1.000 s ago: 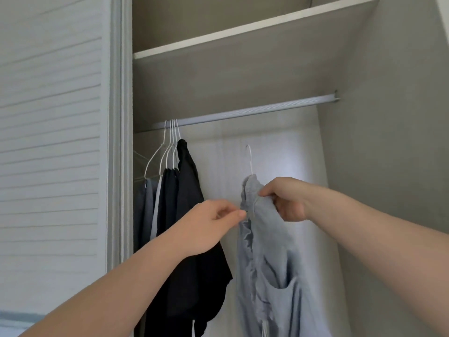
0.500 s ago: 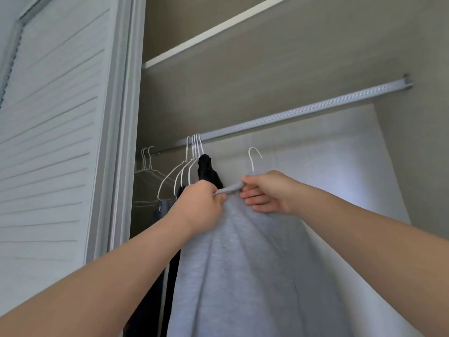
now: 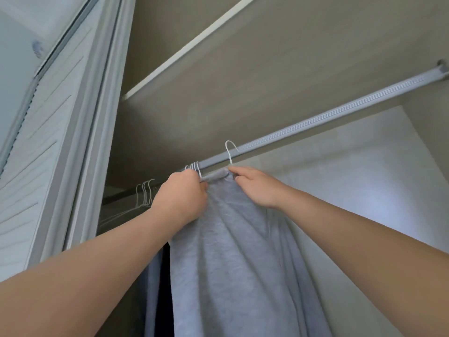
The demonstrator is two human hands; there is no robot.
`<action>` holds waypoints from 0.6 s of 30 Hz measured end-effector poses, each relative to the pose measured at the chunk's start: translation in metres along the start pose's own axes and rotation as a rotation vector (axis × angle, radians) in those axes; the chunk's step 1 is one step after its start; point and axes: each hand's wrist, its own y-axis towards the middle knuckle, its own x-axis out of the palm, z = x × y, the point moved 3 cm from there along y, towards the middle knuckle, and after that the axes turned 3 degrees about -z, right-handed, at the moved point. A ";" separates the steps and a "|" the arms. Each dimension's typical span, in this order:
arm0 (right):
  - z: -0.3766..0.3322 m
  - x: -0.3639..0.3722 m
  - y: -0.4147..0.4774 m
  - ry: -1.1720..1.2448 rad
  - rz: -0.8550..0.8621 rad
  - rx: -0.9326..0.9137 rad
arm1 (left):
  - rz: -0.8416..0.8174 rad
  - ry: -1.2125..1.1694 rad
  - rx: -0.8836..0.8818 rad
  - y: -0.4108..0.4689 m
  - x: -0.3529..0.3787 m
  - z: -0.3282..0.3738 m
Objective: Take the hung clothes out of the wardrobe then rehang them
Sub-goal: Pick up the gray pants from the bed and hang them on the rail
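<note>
1. Grey garment (image 3: pixel 238 251) hangs inside the wardrobe on a white wire hanger (image 3: pixel 229 153), held up just under the rail (image 3: pixel 340 113), and its cloth falls straight down out of view.
2. The hanger's hook rises in front of the rail; whether it sits on the rail cannot be told.
3. The left hand (image 3: pixel 181 198) has its fingers curled tightly round the left end of the garment's rolled top edge.
4. The right hand (image 3: pixel 255 186) pinches the right end of that edge, just below the hook's stem.
5. Just left of the hook, a cluster of other hanger hooks (image 3: pixel 195 167) sits on the rail beside the left hand.
6. Further left hang several empty hangers (image 3: pixel 144 193).
7. Dark clothes (image 3: pixel 161 288) hang beside the grey garment, below the left forearm.
8. A shelf (image 3: pixel 218 93) runs above the rail, and a louvred door (image 3: pixel 36 154) stands at the left.
</note>
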 end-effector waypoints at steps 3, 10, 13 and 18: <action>0.007 -0.001 0.018 0.066 0.020 0.021 | 0.040 0.013 -0.020 0.016 0.001 0.006; 0.018 0.013 0.057 0.182 -0.014 0.087 | 0.029 0.055 -0.106 0.048 0.014 0.009; 0.019 0.034 0.064 0.217 -0.059 0.117 | -0.022 0.110 -0.149 0.052 0.025 0.002; 0.019 0.074 0.067 0.281 -0.137 0.105 | -0.083 0.223 -0.184 0.045 0.037 -0.012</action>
